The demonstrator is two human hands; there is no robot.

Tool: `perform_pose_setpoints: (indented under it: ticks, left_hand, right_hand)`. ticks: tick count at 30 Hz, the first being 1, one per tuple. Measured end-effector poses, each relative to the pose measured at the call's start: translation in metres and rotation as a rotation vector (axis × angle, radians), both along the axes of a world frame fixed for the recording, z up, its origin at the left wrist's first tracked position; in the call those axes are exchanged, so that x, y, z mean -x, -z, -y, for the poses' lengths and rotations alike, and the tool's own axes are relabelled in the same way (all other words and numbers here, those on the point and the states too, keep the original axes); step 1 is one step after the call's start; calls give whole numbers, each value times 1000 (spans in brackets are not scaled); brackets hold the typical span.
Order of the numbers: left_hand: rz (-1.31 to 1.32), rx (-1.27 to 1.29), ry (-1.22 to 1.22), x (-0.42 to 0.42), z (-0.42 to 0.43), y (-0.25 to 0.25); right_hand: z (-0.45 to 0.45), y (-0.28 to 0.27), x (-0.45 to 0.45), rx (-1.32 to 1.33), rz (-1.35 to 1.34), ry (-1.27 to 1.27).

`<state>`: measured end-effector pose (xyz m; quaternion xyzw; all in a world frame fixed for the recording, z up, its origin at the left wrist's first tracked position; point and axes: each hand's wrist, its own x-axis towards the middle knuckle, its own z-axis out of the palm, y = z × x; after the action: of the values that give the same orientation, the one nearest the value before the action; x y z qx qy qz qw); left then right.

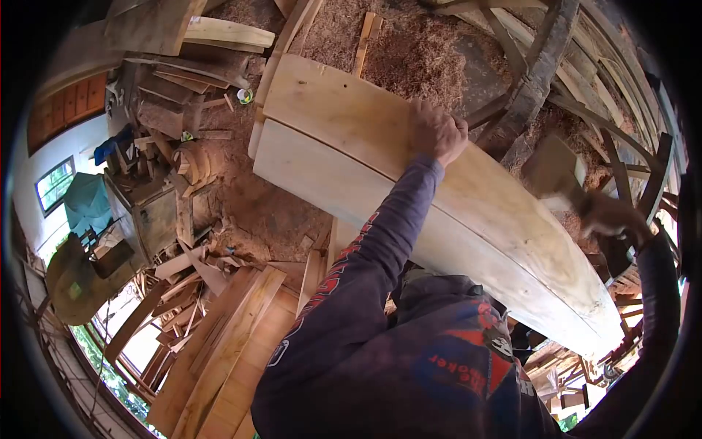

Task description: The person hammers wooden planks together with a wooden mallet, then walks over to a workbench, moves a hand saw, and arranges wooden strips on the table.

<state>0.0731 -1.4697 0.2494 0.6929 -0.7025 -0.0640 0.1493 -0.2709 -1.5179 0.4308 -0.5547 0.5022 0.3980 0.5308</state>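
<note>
Two long, thick wooden boards lie side by side in front of me, a narrow dark seam between them. The farther wooden board [351, 102] is yellowish, with two small dark holes near its left end. The nearer pale board [314, 168] tapers with it toward the lower right. My left hand [439, 133] is closed at the far edge of the yellowish board, its fingertips partly hidden. Off to the right, my right hand [614, 216] is closed round what looks like a wooden mallet [552, 167], smeared by motion, above the far side of the boards.
Wood shavings [417, 51] cover the floor beyond the boards. A heavy timber frame [537, 80] stands at the upper right. Planks [219, 351] lean at the lower left, near a rusty machine [80, 282]. Wood offcuts [164, 99] are piled at the upper left.
</note>
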Motion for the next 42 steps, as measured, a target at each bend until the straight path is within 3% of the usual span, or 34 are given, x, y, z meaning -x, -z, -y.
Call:
perform_pose_setpoints:
  ticks: [1, 3, 4, 6, 9, 10, 11, 14, 16, 17, 18, 21, 23, 24, 25, 27, 28, 30, 33, 34, 35, 36, 38, 40, 42]
  left_hand:
    - [0, -3, 3, 0, 0, 2]
    - [-29, -68, -34, 4, -2, 7]
    - [-39, -80, -36, 3, -5, 5]
    - [28, -15, -144, 6, -7, 7]
    - [-50, -422, -139, 5, -4, 6]
    - [-275, -770, -150, 3, 1, 8]
    - [61, -326, -6, 3, -2, 1]
    - [134, -224, 77, 2, 1, 3]
    - [172, -107, 86, 0, -4, 10]
    - [221, -42, 114, -2, -5, 13]
    - [206, -38, 120, -4, -4, 19]
    - [149, 6, 37, 5, -5, 30]
    - [172, 35, 88, 2, -2, 17]
    - [164, 44, 88, -7, -3, 37]
    - [185, 58, 120, -18, -8, 71]
    - [129, -131, 18, 4, -1, 20]
    - [124, -64, 85, -1, 0, 24]
    - [-59, -155, 52, -17, 3, 69]
    - [-29, -187, -38, -13, -2, 66]
    - [-184, -266, -48, -13, -3, 60]
    - [-200, -336, -95, -14, -1, 59]
    - [-165, -320, -89, -7, -2, 42]
    - [-154, -263, -39, -25, 1, 71]
    - [-44, -329, -64, -23, 4, 53]
    - [76, -294, -28, -17, 4, 36]
  right_hand:
    - [-3, -18, -26, -57, -5, 102]
    - [14, -28, -13, 39, -76, 63]
    - [26, -26, -6, 131, -143, -11]
    - [30, 3, 29, 248, -68, 103]
    - [17, 35, 59, 256, 139, 11]
    - [7, 25, 40, 195, 94, -27]
    - [-2, 9, 14, 107, 24, -94]
    - [4, -16, -12, -14, -36, -269]
    - [30, -23, -8, -52, -155, 22]
    - [36, -10, 8, 29, 9, -96]
    - [41, -7, 14, 110, -35, -14]
    - [33, 17, 70, 566, 580, -581]
    - [15, 13, 40, 307, 234, -299]
    - [3, 5, 19, 77, -22, -44]
    - [2, -1, 16, 55, 7, -106]
    - [0, -11, 11, 15, 70, -227]
    - [6, -10, 18, -33, 108, -291]
    - [-8, -21, 30, 95, 0, -159]
    - [-51, -33, 72, 322, -51, 139]
    - [-65, -42, 88, 429, 0, 303]
    - [-79, -60, 95, 344, -92, 392]
    - [-107, -71, 112, 450, -51, 453]
    - [-168, -97, 133, 484, -69, 723]
    - [-244, -95, 151, 692, -114, 737]
    - [-320, -85, 157, 663, -257, 857]
